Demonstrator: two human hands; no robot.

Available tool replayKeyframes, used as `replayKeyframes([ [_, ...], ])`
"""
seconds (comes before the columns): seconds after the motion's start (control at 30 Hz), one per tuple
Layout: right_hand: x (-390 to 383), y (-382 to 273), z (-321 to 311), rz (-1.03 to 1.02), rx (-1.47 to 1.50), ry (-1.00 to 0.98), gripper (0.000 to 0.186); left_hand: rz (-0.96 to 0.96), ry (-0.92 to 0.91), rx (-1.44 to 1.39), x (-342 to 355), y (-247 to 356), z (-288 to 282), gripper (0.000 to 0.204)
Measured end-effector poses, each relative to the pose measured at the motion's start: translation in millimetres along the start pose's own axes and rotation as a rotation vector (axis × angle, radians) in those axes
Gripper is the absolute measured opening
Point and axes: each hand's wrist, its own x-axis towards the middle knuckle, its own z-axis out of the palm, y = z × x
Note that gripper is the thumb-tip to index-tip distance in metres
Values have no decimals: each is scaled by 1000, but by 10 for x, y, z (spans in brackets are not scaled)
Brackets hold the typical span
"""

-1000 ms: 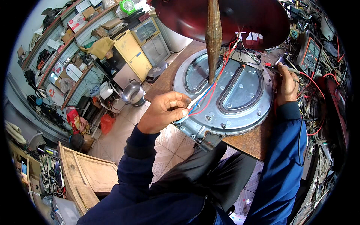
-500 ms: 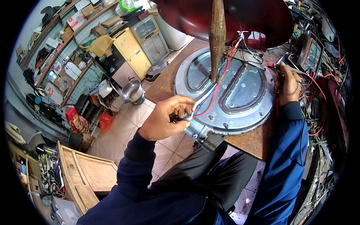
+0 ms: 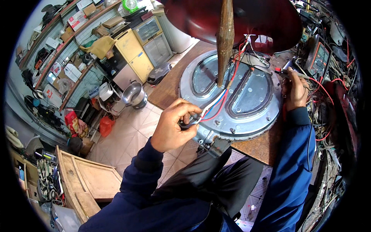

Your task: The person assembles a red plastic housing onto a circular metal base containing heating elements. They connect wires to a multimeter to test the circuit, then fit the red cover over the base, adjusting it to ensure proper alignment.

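Landmark: round grey metal disc (image 3: 247, 125) on the brown tabletop (image 3: 255, 146). Left hand (image 3: 176, 125) at the disc's near-left edge, fingers curled in, thumb and forefinger pinched on the ends of the wires (image 3: 219, 105); the exact contact is partly hidden by the fingers. Right hand (image 3: 296, 89) just beyond the disc's right edge, fingers bent, clasping a slim grey probe (image 3: 302, 75). Hands well apart, one on either side of the disc.

Wires: white, blue, red; bunched over the disc's middle, spreading slightly toward its near-left edge. Disc face: two dark-rimmed, rounded recesses, scattered bolts. Dark red dome (image 3: 266, 23) tilted up beyond the disc's far edge.
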Motion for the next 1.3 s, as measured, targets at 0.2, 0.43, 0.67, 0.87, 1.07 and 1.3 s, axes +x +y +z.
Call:
replayKeyframes([
  [0.2,-33,24,104,-9,75,21,26,5,-6,28,-22,23,-29,35],
  [0.43,-96,-64,105,3,65,37,27,19,5,22,0,16,-12,36],
  [0.67,-58,-130,-17,-13,94,65,27,63,-16,39,30,-11,-32,36],
  [0.87,-41,-220,-115,44,167,191,23,68,-6,26,13,-68,-47,36],
  [1.07,-19,-218,-188,25,140,215,22,98,-16,29,21,-82,-63,37],
  [1.3,28,-154,-252,-31,9,306,21,102,3,-11,27,-86,-18,36],
])
